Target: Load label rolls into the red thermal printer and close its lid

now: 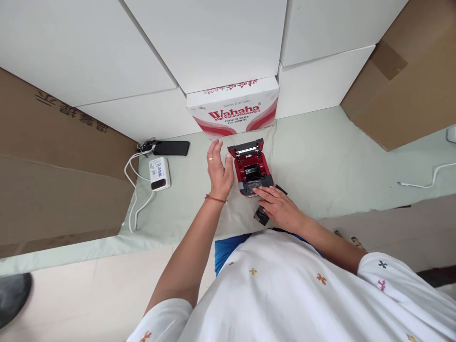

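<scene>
A small red and black printer-like device (pixel 265 166) stands on the cloth with its lid raised. In its compartment sits a shiny black roll (pixel 252 172), and black film seems to lie across the front edge. My left hand (pixel 220 173) is open at the device's left side, fingers extended and thumb close to the raised lid. My right hand (pixel 280 206) lies with stretched fingers over the front right corner, fingertips on the black front part. Beneath and beside that hand are crumpled black pieces (pixel 261 216), partly hidden; their kind cannot be made out.
Behind the device stands a white and red Wahaha water carton (pixel 235 114). To the left are a black phone (pixel 173 148), a white boxy device (pixel 159 173) and a white cable (pixel 130 190). Large cardboard boxes (pixel 64 175) flank both sides. Another white cable (pixel 432 178) lies right.
</scene>
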`<action>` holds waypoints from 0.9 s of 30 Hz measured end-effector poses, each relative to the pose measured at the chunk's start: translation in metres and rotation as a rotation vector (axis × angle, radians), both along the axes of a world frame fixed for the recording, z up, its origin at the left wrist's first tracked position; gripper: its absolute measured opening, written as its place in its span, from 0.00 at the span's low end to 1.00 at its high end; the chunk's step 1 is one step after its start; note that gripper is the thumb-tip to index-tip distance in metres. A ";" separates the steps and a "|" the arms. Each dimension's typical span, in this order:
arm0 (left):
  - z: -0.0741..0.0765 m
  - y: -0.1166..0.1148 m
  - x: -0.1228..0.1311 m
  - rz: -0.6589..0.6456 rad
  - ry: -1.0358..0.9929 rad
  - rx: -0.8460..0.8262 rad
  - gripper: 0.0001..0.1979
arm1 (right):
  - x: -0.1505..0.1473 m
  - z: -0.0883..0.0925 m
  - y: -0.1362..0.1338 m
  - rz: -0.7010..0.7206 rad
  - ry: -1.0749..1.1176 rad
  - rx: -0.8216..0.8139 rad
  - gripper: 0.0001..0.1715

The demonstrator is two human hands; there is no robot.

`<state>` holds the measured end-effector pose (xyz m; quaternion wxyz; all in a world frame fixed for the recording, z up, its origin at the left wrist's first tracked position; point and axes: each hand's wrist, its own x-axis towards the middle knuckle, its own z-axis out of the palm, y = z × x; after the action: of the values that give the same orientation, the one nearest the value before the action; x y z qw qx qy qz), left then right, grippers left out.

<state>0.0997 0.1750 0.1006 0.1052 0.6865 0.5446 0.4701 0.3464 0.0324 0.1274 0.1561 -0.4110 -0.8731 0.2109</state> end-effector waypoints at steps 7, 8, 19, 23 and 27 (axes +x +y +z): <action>0.035 0.003 0.016 -0.166 0.331 -0.189 0.27 | 0.000 -0.004 -0.003 0.007 0.007 0.012 0.19; 0.038 -0.003 0.016 -0.182 0.369 -0.207 0.26 | 0.001 -0.005 -0.003 0.007 0.004 0.014 0.19; 0.020 -0.064 0.028 -0.387 0.589 -0.369 0.29 | 0.008 0.014 0.010 -0.024 0.130 -0.121 0.20; 0.022 -0.059 0.030 -0.410 0.602 -0.386 0.28 | 0.009 0.039 0.031 -0.224 0.042 -0.193 0.33; 0.022 -0.059 0.030 -0.419 0.571 -0.415 0.28 | 0.000 0.058 0.052 -0.295 -0.368 -0.304 0.43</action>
<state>0.1293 0.1156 0.1222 0.1796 0.8496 0.4836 0.1094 0.3469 0.0841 0.1856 -0.0396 -0.5838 -0.7757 0.2363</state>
